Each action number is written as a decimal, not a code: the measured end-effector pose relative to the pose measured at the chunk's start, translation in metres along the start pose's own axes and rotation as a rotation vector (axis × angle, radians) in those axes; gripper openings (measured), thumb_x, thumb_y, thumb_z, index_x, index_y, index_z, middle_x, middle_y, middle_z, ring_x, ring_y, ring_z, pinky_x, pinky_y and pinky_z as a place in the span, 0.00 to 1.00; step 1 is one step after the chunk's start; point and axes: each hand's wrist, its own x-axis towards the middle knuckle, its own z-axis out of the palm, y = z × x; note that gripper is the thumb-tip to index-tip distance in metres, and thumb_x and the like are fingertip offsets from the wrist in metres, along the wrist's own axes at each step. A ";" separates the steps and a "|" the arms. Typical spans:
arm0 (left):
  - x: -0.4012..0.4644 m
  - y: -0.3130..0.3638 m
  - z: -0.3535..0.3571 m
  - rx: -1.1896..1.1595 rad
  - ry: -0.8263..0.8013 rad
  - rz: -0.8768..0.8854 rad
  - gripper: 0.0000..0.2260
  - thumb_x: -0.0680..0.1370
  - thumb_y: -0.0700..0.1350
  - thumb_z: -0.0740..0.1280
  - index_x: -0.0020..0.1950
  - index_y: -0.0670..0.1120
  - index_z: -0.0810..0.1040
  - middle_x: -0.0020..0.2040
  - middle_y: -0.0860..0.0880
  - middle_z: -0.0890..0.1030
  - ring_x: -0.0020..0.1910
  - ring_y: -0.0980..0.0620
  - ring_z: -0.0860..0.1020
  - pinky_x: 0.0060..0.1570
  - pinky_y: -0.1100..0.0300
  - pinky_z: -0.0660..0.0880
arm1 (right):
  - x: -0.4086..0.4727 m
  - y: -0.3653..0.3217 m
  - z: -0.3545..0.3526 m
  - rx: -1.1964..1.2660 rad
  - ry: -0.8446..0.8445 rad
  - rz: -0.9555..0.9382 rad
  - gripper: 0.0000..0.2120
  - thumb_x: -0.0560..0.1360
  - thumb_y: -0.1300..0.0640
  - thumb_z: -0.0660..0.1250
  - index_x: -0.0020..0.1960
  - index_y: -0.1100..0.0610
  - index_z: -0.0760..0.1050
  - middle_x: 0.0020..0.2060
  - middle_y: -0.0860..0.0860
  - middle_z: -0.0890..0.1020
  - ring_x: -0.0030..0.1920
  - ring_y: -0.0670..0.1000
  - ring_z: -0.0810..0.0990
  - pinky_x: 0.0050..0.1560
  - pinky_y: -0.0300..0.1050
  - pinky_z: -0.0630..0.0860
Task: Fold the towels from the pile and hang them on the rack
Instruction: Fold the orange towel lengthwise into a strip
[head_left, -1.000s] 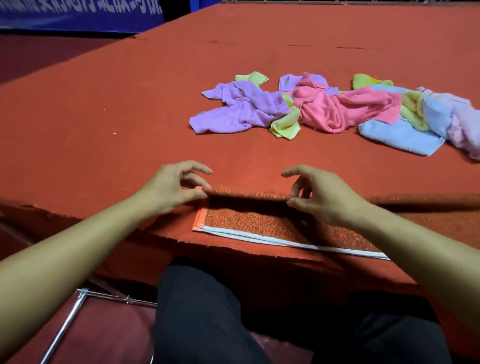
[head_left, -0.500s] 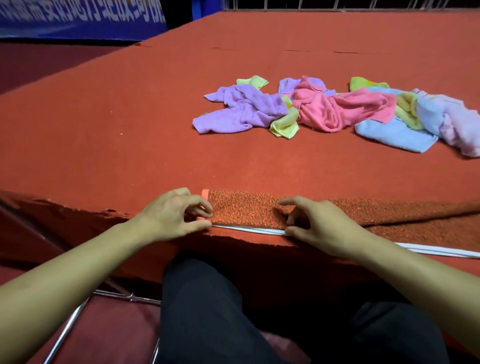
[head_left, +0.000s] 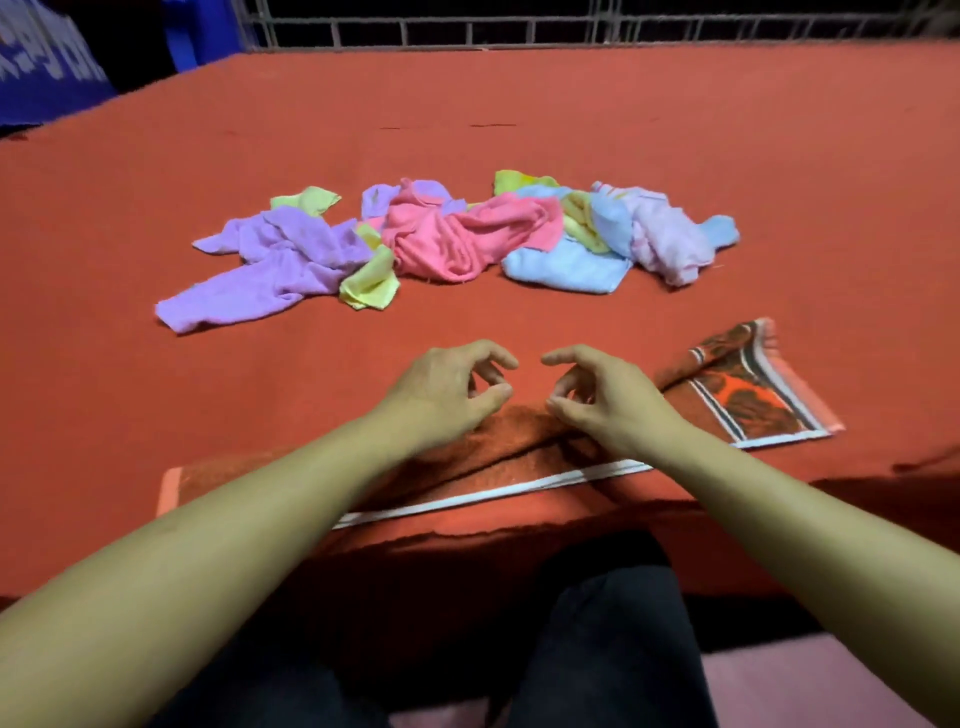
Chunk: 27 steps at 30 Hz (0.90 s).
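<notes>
Since half second ago, left hand (head_left: 451, 391) and right hand (head_left: 597, 396) release towel (head_left: 498, 457) (fingers loosely curled, holding nothing); lengthwise fold set.

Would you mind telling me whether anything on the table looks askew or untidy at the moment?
Yes. The orange patterned towel at the near edge is folded unevenly: its right end flares open, showing the printed face, while the rest lies in a narrow strip. Behind it, the pile of coloured towels is still crumpled and tangled.
</notes>
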 end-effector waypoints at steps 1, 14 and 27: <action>0.014 0.010 0.013 -0.008 -0.035 0.011 0.11 0.75 0.48 0.71 0.57 0.55 0.78 0.44 0.59 0.82 0.35 0.58 0.77 0.43 0.60 0.73 | -0.003 0.014 -0.014 -0.009 0.032 0.021 0.21 0.71 0.61 0.73 0.61 0.48 0.75 0.37 0.42 0.82 0.34 0.42 0.77 0.40 0.33 0.70; 0.106 0.081 0.115 0.214 -0.222 -0.070 0.24 0.71 0.65 0.71 0.64 0.60 0.70 0.58 0.64 0.78 0.56 0.56 0.76 0.54 0.57 0.72 | 0.006 0.161 -0.168 -0.424 0.081 0.270 0.32 0.74 0.59 0.65 0.75 0.42 0.62 0.65 0.43 0.75 0.67 0.55 0.66 0.63 0.57 0.62; 0.113 0.085 0.113 0.077 -0.067 -0.047 0.16 0.72 0.49 0.75 0.57 0.57 0.76 0.41 0.61 0.80 0.38 0.58 0.77 0.50 0.56 0.76 | 0.011 0.181 -0.193 -0.437 0.133 0.204 0.27 0.73 0.61 0.65 0.70 0.44 0.69 0.52 0.43 0.82 0.57 0.53 0.73 0.59 0.53 0.64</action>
